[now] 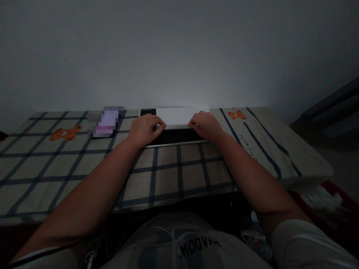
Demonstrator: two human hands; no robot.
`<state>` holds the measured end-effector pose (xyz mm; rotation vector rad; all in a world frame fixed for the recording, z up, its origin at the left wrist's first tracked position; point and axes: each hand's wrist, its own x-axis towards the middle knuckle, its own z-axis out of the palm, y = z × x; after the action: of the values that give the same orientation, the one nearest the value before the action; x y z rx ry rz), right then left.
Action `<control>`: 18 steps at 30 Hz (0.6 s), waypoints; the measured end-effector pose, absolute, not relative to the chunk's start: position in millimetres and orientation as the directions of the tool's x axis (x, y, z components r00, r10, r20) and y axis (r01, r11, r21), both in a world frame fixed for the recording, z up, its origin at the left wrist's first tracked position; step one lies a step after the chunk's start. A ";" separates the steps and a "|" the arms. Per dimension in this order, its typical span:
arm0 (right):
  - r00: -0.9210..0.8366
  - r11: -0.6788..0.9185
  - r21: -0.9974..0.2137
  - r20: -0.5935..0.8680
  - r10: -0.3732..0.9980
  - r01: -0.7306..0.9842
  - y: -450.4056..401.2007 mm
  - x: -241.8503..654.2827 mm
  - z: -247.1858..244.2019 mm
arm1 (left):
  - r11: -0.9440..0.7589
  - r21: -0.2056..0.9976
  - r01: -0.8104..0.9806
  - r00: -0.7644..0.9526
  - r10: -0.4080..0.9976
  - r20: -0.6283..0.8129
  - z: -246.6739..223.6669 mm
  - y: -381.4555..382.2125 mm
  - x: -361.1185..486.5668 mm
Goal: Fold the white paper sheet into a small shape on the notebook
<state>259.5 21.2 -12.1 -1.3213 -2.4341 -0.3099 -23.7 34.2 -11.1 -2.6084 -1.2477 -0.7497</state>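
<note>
A white sheet of paper (179,115) lies at the back of the table, close to the wall. Its near edge is curled or folded up between my two hands. My left hand (146,129) pinches that edge on the left with thumb and fingers. On the right, my right hand (206,125) pinches the same edge. Beneath the sheet is a flat, dark thing (179,136) with a thin pale near rim; I cannot tell what it is. A black patch with small white marks (148,111) shows at the far left corner.
A checked tablecloth (168,179) with orange bear prints covers the table. To the left lies a phone (108,121) with its screen lit and blurred. A grey wall (179,48) rises behind. A red container (333,201) with white stuff stands below the table's right edge.
</note>
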 end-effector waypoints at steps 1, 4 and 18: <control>-0.500 0.539 0.020 0.403 0.766 0.842 21.2 260.4 -11.7 | -0.642 0.080 0.762 0.527 0.688 0.499 -11.2 35.6 -25.5; -0.494 0.537 0.008 0.406 0.769 0.843 22.1 264.6 -11.5 | -0.640 0.096 0.762 0.523 0.696 0.493 -11.8 38.9 -30.8; -0.412 0.507 -0.094 0.465 0.783 0.857 33.2 285.9 -18.9 | -0.567 0.233 0.790 0.401 0.765 0.503 -10.4 52.2 -52.5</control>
<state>285.9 33.2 -18.9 -1.3475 -2.2996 -0.2189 -52.5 52.2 -10.4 -2.5940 -1.4406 -0.8959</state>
